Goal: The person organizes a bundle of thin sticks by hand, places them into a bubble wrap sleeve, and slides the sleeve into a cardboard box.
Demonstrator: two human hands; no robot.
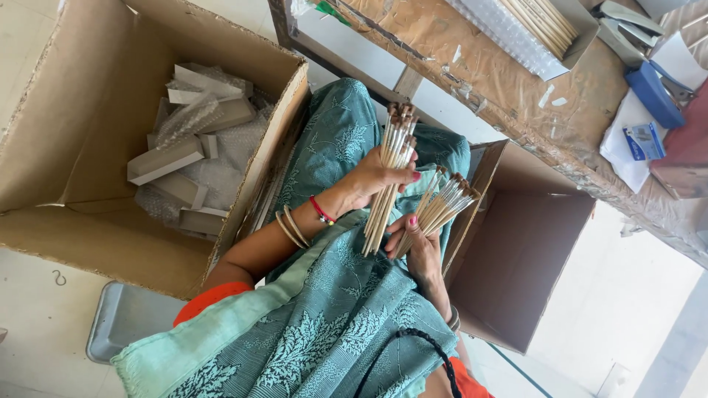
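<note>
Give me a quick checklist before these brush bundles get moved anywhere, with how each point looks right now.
1. Left hand fingers wrapped round the tall brush bundle: ok.
2. Right hand gripping the fanned brush bundle: ok.
3. Fanned bundle squared up: not ok, tips splay.
4. Empty cardboard box open beside the lap: ok.
5. Left cardboard box has room: cannot tell; it holds bubble-wrapped packs.

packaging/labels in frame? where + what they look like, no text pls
Large cardboard box: left, open, brown, holding grey card sleeves and bubble wrap.
Smaller cardboard box: right of the lap, open, brown; nothing visible inside.
Tray: on the table at top, pale, shallow, holding thin sticks.
Small packet: table, far right, blue and white, flat.
No screens or signs.
</note>
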